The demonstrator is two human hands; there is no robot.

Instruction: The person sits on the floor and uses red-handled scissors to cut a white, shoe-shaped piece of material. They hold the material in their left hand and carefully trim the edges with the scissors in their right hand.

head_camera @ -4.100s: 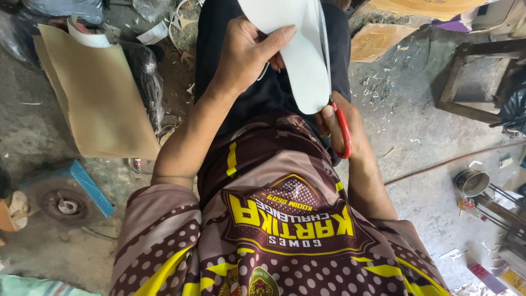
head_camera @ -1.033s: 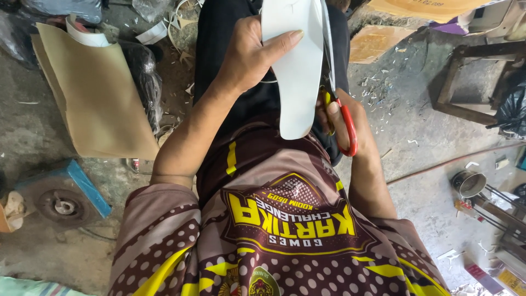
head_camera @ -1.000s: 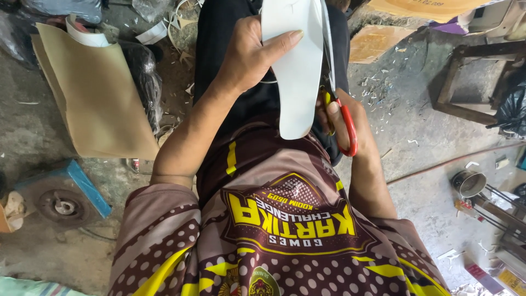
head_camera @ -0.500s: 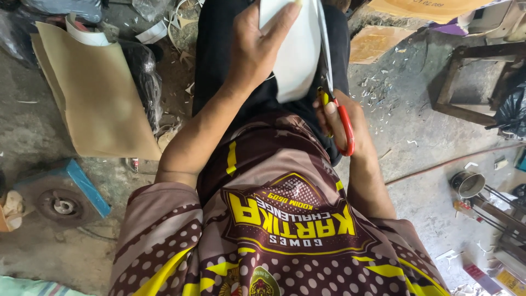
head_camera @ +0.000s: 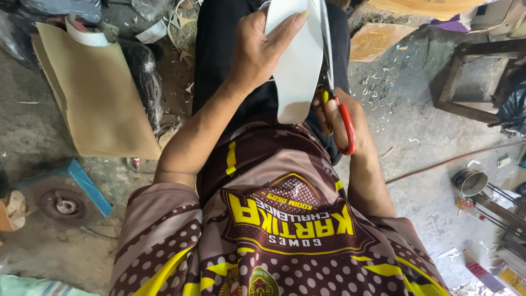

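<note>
My left hand (head_camera: 262, 50) grips a white sole-shaped sheet (head_camera: 299, 71) over my lap, thumb laid across its face. My right hand (head_camera: 342, 118) holds red-and-yellow-handled scissors (head_camera: 338, 112), fingers through the loops. The blades run up along the sheet's right edge, toward the top of the view. The upper end of the sheet is cut off by the frame.
A tan board sheet (head_camera: 98, 93) leans on the floor at left beside a black bag (head_camera: 143, 68). A blue block and round metal part (head_camera: 63, 200) lie lower left. A wooden stool frame (head_camera: 474, 79) stands right, a small metal can (head_camera: 471, 182) below it. White offcuts litter the concrete.
The white sheet has slid up and away from my chest, with my left hand shifting along it. The scissors have stayed at its right edge.
</note>
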